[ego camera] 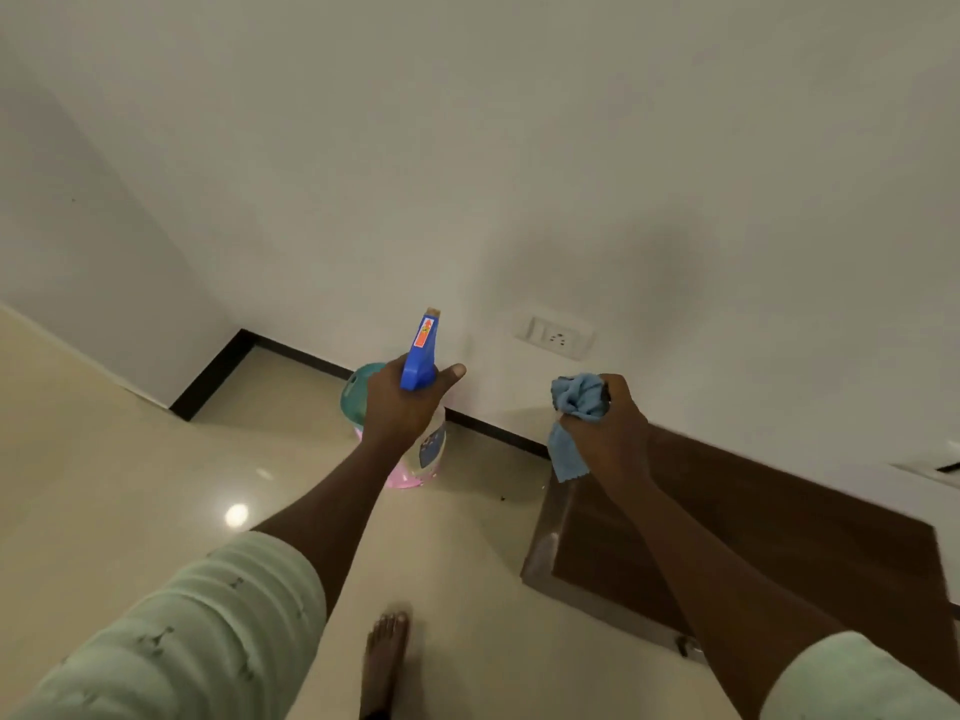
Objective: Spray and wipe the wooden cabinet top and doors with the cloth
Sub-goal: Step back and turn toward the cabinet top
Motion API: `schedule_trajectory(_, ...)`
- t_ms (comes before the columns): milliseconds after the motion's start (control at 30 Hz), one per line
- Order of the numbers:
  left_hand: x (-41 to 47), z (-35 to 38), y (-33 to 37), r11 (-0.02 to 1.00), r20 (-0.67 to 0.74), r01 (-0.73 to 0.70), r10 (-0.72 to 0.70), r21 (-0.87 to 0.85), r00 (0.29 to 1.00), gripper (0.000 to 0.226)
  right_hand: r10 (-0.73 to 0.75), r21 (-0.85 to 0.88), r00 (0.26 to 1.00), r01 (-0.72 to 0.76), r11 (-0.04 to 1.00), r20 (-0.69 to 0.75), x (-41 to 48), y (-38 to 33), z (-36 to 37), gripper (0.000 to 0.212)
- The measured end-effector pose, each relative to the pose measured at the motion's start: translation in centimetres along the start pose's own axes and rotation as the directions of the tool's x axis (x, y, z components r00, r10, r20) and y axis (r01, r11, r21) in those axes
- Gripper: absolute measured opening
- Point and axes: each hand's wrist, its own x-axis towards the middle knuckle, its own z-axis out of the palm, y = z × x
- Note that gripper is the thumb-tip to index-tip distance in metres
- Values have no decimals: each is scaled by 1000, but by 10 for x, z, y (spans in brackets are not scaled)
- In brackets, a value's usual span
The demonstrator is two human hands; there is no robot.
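Note:
My left hand (402, 402) grips a spray bottle (422, 356) with a blue trigger head and a pale body; its nozzle points up toward the wall. A bunched light blue cloth (576, 402) is clenched in my right hand (610, 428), with one corner hanging down. The dark wooden cabinet (779, 537) stands low against the wall at the lower right. My right hand hovers over its left end. The cabinet's doors are out of sight from this angle.
A teal and pink bin (358, 392) stands on the glossy beige floor behind my left hand. A wall socket (553, 335) sits on the white wall above the black skirting. My bare foot (384, 662) is on the floor left of the cabinet.

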Motion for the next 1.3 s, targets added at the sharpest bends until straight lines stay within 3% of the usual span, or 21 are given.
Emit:
schedule_trajectory(300,165,-39,-129,998,31,-42,43,-43,999,49,175,-10,975,-175,984,134,109,18,214,41)
schedule_trajectory(400,197,-26,-164,997,76,-61,64,-47,995,46,266,42,958,-271,962,110,135,29,276,41)
schedule_trajectory(567,227,-3,-212,995,100,-47,55,-83,993,42,232,58,968,-239,969,100,148,55,346,42)
schedule_trajectory(767,244,6,-244,996,130,-52,61,-68,990,32,129,-20,975,-127,992,183,152,77,382,35)
schedule_trajectory(867,246,6,-256,996,142,-36,47,-77,989,23,73,-66,985,-64,996,155,149,83,400,25)
schedule_trajectory(933,249,7,-258,997,155,-33,43,-73,987,20,102,-112,981,-84,990,165,149,89,410,20)
schedule_trajectory(1067,253,2,-260,997,204,-34,47,-71,978,21,291,-388,889,-144,910,354,146,97,419,37)
schedule_trajectory(1133,250,-3,-264,995,197,-34,52,-95,979,21,342,-397,872,-193,897,349,142,93,416,44)
schedule_trajectory(1300,243,-8,-267,993,191,-9,31,-117,981,25,277,-374,887,-131,918,369,144,86,401,38)
